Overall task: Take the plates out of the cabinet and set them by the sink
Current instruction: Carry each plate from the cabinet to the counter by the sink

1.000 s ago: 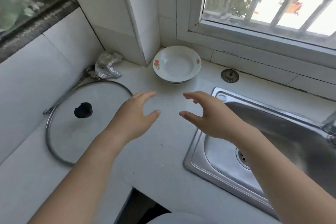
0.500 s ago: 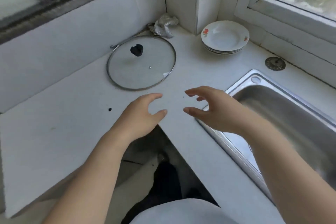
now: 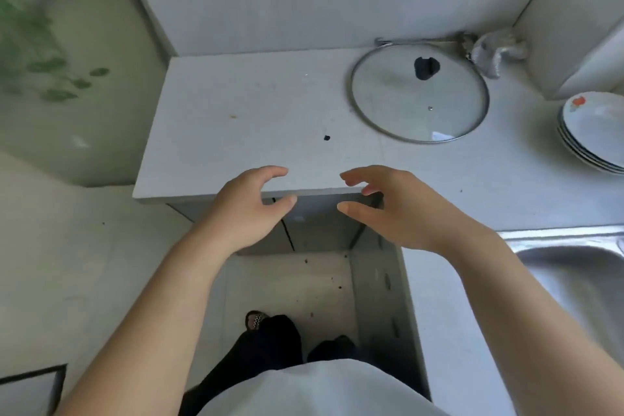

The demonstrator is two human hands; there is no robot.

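A stack of white plates with small red flower prints rests on the white counter at the far right, cut off by the frame edge. My left hand and my right hand hover side by side over the counter's front edge, both empty with fingers spread and curled. The steel sink lies at the lower right, under my right forearm. Below the counter, cabinet doors show in shadow between my hands; whether they are open or closed I cannot tell.
A glass pot lid with a black knob lies flat on the counter behind my right hand. A crumpled silvery cloth sits in the back corner. My legs and feet stand on the tiled floor in the counter's inner corner.
The view has swung left and down, away from the window and the plates. Both hands drew back from the plates to the counter's front edge, staying empty.
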